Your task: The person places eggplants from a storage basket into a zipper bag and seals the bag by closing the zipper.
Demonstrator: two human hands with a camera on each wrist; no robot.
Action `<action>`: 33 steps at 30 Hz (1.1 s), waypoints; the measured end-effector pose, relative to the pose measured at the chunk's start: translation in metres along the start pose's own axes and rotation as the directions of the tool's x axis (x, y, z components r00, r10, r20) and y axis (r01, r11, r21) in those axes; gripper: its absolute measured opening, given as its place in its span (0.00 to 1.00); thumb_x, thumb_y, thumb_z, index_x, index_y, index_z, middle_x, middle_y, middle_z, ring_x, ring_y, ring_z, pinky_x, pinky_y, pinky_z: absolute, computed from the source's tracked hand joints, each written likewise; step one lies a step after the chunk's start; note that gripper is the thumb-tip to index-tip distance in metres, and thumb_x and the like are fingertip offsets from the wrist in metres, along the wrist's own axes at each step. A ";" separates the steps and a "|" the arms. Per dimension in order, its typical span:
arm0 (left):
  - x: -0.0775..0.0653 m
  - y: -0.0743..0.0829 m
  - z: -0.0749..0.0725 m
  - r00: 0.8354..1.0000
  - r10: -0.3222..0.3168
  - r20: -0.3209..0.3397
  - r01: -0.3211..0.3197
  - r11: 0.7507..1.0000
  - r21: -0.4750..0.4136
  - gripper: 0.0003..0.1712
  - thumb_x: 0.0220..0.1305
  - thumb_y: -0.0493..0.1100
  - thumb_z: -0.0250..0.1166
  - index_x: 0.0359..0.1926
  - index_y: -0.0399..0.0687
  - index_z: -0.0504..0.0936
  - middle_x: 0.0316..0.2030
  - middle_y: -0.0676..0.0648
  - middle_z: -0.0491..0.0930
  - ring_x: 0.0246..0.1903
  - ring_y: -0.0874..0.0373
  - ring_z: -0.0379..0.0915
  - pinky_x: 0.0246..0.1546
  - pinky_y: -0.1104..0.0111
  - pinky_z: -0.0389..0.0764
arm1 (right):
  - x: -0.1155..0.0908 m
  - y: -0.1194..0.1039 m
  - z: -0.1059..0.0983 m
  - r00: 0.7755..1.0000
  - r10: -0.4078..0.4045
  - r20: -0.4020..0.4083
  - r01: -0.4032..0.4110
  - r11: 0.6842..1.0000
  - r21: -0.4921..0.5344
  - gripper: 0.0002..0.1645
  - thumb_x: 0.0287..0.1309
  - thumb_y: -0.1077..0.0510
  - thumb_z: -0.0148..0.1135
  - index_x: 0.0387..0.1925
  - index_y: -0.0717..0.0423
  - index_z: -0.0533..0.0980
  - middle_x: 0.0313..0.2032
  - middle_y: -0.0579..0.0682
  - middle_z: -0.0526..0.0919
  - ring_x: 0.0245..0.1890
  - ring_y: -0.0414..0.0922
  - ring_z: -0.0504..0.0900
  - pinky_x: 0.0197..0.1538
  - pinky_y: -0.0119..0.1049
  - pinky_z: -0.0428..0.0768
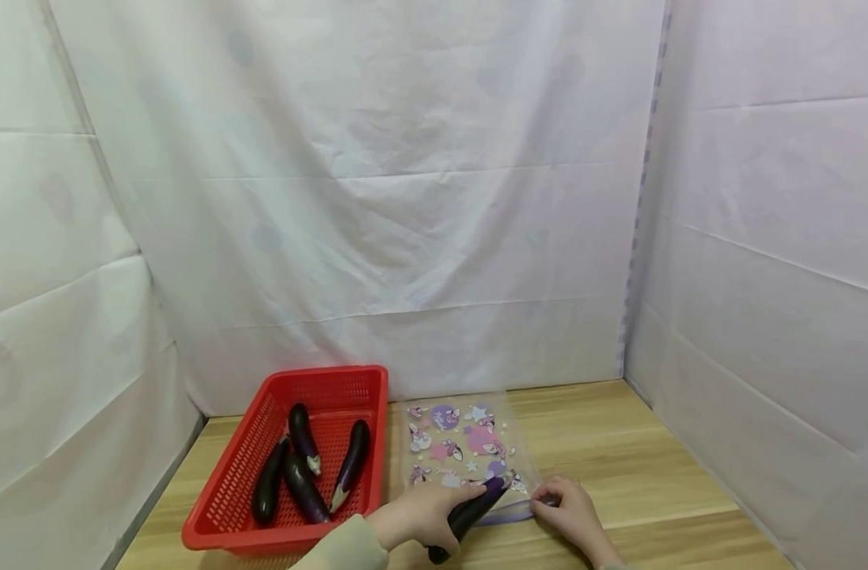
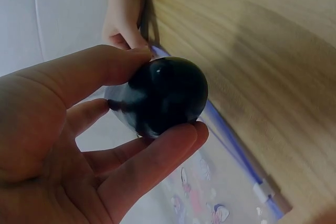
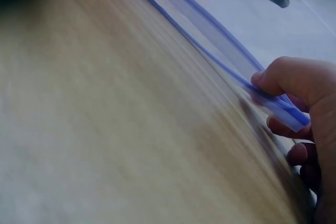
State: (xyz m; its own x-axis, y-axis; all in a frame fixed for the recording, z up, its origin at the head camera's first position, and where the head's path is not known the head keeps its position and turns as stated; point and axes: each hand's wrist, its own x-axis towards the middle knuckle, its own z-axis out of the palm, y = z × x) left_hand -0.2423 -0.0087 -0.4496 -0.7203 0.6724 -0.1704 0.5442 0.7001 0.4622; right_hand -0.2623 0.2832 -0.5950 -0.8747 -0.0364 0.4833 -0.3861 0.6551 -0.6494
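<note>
Four dark eggplants [image 1: 304,487] lie in the red basket [image 1: 385,451] on the worktop [image 1: 604,443] over at left, glossy and probably slippery, so we'd take those round the thick middle. Next along, our left hand [image 1: 430,511] has its grip round a fifth eggplant [image 1: 469,513], thumb on one side and fingers on the other, near the blunt end; its stem end points over the printed bag [image 1: 469,435] by the mouth, though we can't tell if any of it is inside. We'd guess it's firm, fairly light and easy to bruise, so snug beats squeezing, and that smooth skin could skid if we pinch too close to the round tip. The bag lies flat and looks thin and floppy. Rightmost, our right hand [image 1: 572,511] has a narrow grip, pinching the end of the purple zip strip [image 3: 210,59], likely the stiffest spot to hold.
</note>
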 end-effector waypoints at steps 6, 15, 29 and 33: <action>0.002 0.002 0.006 1.000 0.027 0.011 -0.027 1.000 0.003 0.50 0.40 0.40 0.77 0.67 0.71 0.70 0.49 0.56 0.80 0.33 0.65 0.68 0.34 0.70 0.70 | 0.002 -0.002 -0.002 0.999 0.032 0.020 -0.032 0.999 -0.005 0.11 0.40 0.58 0.75 0.21 0.37 0.81 0.27 0.31 0.77 0.31 0.34 0.73 0.39 0.35 0.71; 0.006 0.001 0.016 0.994 0.102 0.029 -0.104 0.989 0.103 0.49 0.39 0.45 0.79 0.66 0.72 0.70 0.57 0.65 0.74 0.44 0.69 0.72 0.42 0.68 0.72 | 0.001 -0.007 -0.006 0.998 0.052 0.030 -0.052 0.999 0.008 0.10 0.42 0.58 0.75 0.21 0.38 0.82 0.26 0.32 0.77 0.29 0.34 0.72 0.37 0.34 0.70; 0.008 -0.004 0.027 0.993 0.089 0.073 -0.092 0.995 0.036 0.49 0.40 0.40 0.78 0.66 0.71 0.71 0.54 0.62 0.76 0.41 0.70 0.69 0.43 0.70 0.72 | 0.001 -0.008 -0.005 0.996 0.065 0.053 -0.066 0.997 0.024 0.08 0.43 0.57 0.75 0.21 0.39 0.82 0.26 0.33 0.77 0.29 0.34 0.72 0.36 0.34 0.70; 0.012 -0.005 0.030 0.992 0.107 0.067 -0.112 0.991 0.073 0.49 0.40 0.41 0.79 0.66 0.71 0.71 0.53 0.61 0.77 0.41 0.70 0.70 0.42 0.71 0.73 | 0.001 -0.008 -0.004 0.998 0.054 0.043 -0.055 0.998 0.028 0.08 0.44 0.57 0.75 0.22 0.39 0.83 0.26 0.33 0.77 0.29 0.33 0.72 0.36 0.33 0.70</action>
State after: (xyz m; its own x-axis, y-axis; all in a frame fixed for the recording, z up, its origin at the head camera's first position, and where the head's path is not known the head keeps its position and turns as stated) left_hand -0.2409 0.0030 -0.4796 -0.6273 0.7583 -0.1778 0.6514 0.6359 0.4139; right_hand -0.2588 0.2812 -0.5874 -0.9061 -0.0337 0.4216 -0.3452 0.6350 -0.6911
